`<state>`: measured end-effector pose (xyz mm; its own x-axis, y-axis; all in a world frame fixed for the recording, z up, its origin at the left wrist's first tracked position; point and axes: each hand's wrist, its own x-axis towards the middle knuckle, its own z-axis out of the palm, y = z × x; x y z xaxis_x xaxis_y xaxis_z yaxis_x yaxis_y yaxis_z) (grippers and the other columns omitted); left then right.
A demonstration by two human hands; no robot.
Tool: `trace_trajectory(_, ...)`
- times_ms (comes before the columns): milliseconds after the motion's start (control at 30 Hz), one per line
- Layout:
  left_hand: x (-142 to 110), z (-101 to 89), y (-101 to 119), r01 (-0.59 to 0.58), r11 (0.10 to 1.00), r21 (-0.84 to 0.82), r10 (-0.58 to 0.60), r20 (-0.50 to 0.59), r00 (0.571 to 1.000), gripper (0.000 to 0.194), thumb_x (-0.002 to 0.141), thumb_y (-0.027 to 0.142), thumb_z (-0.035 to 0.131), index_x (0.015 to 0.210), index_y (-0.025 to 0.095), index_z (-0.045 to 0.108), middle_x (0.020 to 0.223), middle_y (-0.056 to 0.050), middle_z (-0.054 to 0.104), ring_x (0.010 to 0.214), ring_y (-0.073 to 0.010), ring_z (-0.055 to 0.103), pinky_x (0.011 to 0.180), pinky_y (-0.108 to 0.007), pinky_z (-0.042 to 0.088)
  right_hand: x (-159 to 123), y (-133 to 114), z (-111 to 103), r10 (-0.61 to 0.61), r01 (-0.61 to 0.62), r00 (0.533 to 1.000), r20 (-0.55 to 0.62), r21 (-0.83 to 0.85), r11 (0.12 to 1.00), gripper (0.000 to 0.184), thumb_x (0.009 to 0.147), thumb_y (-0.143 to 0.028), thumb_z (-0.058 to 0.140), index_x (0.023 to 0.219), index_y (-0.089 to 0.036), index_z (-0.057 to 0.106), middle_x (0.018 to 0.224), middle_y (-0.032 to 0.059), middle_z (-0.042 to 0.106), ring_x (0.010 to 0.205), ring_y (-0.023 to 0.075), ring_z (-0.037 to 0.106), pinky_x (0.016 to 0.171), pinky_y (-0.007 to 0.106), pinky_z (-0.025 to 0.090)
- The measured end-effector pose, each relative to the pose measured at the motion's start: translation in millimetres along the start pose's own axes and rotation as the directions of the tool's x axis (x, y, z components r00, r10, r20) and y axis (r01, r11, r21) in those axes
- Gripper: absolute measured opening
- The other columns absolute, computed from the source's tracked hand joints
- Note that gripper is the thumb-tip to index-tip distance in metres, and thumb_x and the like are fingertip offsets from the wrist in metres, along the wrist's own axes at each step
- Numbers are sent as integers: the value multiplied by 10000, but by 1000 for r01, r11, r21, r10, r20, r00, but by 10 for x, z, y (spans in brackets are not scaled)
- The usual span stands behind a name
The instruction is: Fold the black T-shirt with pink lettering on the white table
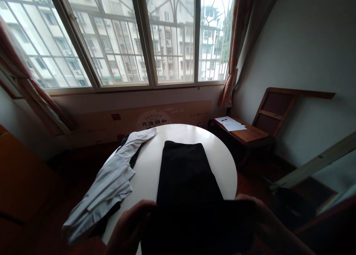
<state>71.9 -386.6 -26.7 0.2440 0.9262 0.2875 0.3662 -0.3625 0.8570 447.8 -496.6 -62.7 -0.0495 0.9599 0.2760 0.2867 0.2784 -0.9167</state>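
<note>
A black garment (189,173) lies flat and smooth along the middle of a white round table (225,169); its exact kind does not show. Its near end is lifted at the table's front, with a straight upper edge stretched between my hands. My left hand (132,223) is closed on the left corner of that edge. At the right corner my right hand (251,205) grips the cloth, mostly in deep shadow. The fingers of both hands are partly hidden by the dark fabric.
A light grey garment (111,181) with black cloth under it drapes over the table's left edge. Papers and a pen (230,123) lie on a low wooden table (253,134) at the right. Barred windows (169,36) and curtains (232,55) stand behind.
</note>
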Motion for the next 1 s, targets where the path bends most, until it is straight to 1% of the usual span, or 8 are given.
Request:
trace_trajectory(100, 626, 168, 128, 8, 995, -102, 4, 109, 994, 375, 833, 552, 645, 905, 197, 742, 749, -27, 717, 693, -202, 649, 608, -270, 537, 535, 41, -36, 51, -42, 990, -135, 74, 996, 344, 869, -507, 690, 883, -165, 731, 779, 45, 703, 692, 189, 625, 607, 278, 524)
trace_trajectory(167, 1089, 299, 101, 30, 985, -172, -12, 105, 994, 409, 815, 559, 660, 895, 162, 725, 779, -35, 712, 731, -200, 637, 641, -268, 513, 923, 108, -75, 82, -56, 978, -192, 136, 989, 361, 851, -510, 711, 939, -162, 740, 830, 46, 719, 741, 199, 633, 656, 296, 527)
trace_trajectory(367, 2352, 638, -285, 152, 949, -278, -116, 140, 983, 546, 719, 637, 707, 927, 132, 714, 782, -52, 715, 700, -189, 626, 611, -263, 471, 2085, 623, -209, 105, -31, 940, -324, 224, 974, 441, 801, -574, 715, 918, -149, 725, 858, 58, 731, 785, 221, 650, 707, 328, 522)
trace_trajectory(500, 2938, 852, -553, 243, 954, -176, -222, 130, 966, 467, 727, 583, 733, 856, 135, 711, 732, -53, 716, 672, -191, 634, 607, -276, 485, 2694, 1090, -252, 212, -166, 913, -348, 157, 973, 411, 796, -540, 681, 939, -155, 699, 861, 65, 743, 809, 235, 684, 714, 332, 550)
trace_trajectory(667, 3236, 1074, -866, 335, 940, -64, -325, 127, 937, 283, 787, 401, 737, 774, 122, 693, 698, -81, 721, 674, -217, 663, 635, -306, 521, 2980, 1546, -262, 309, -303, 906, -288, 66, 951, 220, 783, -371, 698, 826, -157, 669, 809, 74, 740, 739, 225, 696, 608, 298, 552)
trace_trajectory(833, 3311, 1088, -1042, 308, 951, 13, -307, 118, 944, 282, 919, 380, 589, 953, 123, 700, 828, -87, 763, 795, -215, 702, 684, -280, 552, 3082, 1689, -313, 306, -333, 914, -266, -66, 940, 230, 890, -391, 607, 912, -167, 654, 840, 62, 741, 712, 189, 695, 572, 259, 545)
trace_trajectory(900, 3339, 1062, -1069, 277, 958, 73, -283, 97, 954, 288, 944, 364, 547, 974, 121, 698, 861, -95, 763, 832, -228, 707, 713, -294, 558, 3148, 1697, -323, 288, -332, 920, -265, -138, 933, 256, 918, -402, 581, 961, -163, 660, 869, 70, 743, 723, 194, 697, 600, 276, 555)
trace_trajectory(1000, 3331, 1040, -1048, 213, 957, 197, -226, 45, 973, 231, 917, 305, 581, 955, 111, 700, 931, -136, 752, 943, -282, 701, 839, -361, 549, 3218, 1701, -316, 250, -324, 928, -276, -266, 908, 237, 889, -344, 637, 1041, -168, 683, 1000, 82, 743, 896, 222, 703, 787, 320, 565)
